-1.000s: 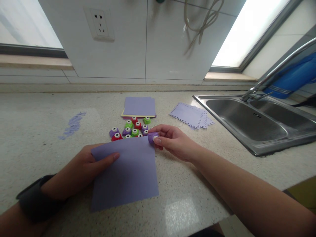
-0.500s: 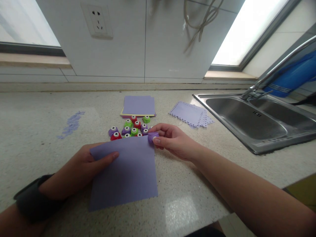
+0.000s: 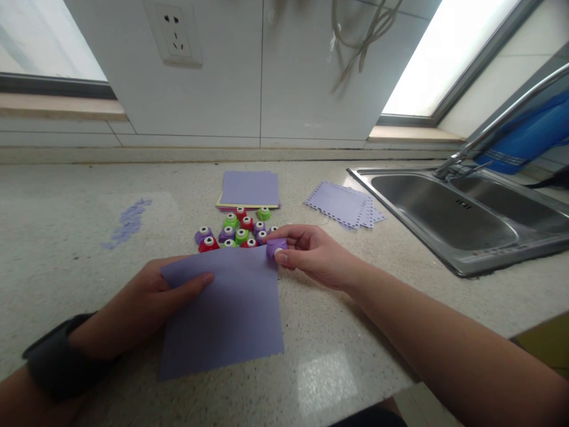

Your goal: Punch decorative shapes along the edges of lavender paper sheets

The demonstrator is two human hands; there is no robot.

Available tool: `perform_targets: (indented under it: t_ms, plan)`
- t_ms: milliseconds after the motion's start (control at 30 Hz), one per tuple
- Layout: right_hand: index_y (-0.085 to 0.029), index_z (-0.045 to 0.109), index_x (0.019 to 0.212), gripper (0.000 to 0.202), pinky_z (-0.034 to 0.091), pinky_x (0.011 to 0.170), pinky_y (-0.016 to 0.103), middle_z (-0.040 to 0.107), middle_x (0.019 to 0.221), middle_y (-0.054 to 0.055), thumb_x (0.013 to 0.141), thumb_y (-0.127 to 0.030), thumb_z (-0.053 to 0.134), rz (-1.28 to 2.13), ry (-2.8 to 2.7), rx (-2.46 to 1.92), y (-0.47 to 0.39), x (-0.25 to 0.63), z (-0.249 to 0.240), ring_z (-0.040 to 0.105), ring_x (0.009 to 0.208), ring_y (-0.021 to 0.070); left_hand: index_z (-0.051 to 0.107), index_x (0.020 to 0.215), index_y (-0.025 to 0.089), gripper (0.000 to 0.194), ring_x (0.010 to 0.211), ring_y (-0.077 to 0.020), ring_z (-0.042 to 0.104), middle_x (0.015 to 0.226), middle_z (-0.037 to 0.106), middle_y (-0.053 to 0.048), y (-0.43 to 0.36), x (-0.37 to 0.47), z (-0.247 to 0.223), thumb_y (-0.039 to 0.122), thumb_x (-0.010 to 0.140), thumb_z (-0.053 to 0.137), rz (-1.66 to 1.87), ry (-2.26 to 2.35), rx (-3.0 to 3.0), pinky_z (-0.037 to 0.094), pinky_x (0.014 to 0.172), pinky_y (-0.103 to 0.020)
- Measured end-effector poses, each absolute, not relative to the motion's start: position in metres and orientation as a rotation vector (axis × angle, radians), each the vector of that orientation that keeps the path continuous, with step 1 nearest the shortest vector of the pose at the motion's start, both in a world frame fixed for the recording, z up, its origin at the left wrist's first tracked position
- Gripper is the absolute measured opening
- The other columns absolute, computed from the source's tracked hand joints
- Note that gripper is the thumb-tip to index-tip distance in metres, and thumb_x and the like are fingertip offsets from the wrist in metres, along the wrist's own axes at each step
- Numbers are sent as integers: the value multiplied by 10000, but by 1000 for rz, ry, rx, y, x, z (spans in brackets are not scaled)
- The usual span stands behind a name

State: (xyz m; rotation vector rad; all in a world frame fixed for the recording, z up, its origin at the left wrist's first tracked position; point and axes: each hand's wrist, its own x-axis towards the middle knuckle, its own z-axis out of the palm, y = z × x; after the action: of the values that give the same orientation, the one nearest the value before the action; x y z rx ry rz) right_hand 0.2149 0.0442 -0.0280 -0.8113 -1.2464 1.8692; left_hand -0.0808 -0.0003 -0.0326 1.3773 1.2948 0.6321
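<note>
A sheet of purple paper (image 3: 226, 320) is pinched at its left side by my left hand (image 3: 173, 290), thumb on top and the other fingers hidden beneath. My right hand (image 3: 306, 252) grips a small purple craft punch (image 3: 276, 248) between thumb and fingers, set at the sheet's upper right corner. Whether its slot is around the paper's edge I cannot make out fully. Just beyond the sheet stand several small craft punches (image 3: 241, 236) in red, green and purple, with shape-marked white tops.
Behind the punches lies a stack of coloured paper (image 3: 249, 188), purple uppermost. Right of it are purple sheets with punched edges (image 3: 340, 203). Small purple paper scraps (image 3: 130, 222) lie at left. A steel sink (image 3: 402, 201) with a faucet (image 3: 502, 127) takes up the right.
Both hands, the sheet and the purple punch stay nearly in place. My right thumb and fingers have shifted only very slightly on the punch.
</note>
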Motion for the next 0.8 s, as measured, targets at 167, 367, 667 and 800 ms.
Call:
perform_targets:
  t_ms: [167, 367, 667, 800]
  plan:
    - [-174, 792, 1004, 357, 580, 660, 213, 749, 801, -5, 710, -269, 970, 1848, -1268, -811, 43, 215, -26, 673, 671, 88, 801, 1037, 225, 364, 760, -238, 774, 883, 840, -47, 0, -80, -32, 546, 865, 793, 629, 1296, 1357, 645, 640, -276]
    - [-167, 784, 979, 354, 574, 614, 223, 727, 755, -11, 692, -254, 971, 1806, -1296, -834, 42, 215, -26, 653, 630, 95, 781, 1191, 231, 444, 784, -251, 781, 945, 847, -66, 0, -81, -33, 544, 876, 784, 621, 1267, 1338, 654, 667, -305]
    - [-160, 777, 970, 361, 587, 655, 226, 730, 772, -13, 672, -210, 974, 1808, -1280, -807, 41, 214, -28, 679, 659, 94, 797, 1150, 227, 427, 771, -244, 773, 920, 843, -58, 0, -81, -32, 553, 875, 781, 623, 1284, 1365, 646, 647, -295]
    - [-153, 772, 959, 362, 583, 649, 221, 727, 767, -11, 669, -217, 978, 1818, -1265, -810, 40, 213, -27, 681, 660, 93, 798, 1136, 230, 413, 775, -247, 777, 928, 843, -58, 0, -81, -33, 551, 877, 780, 611, 1280, 1350, 648, 647, -299]
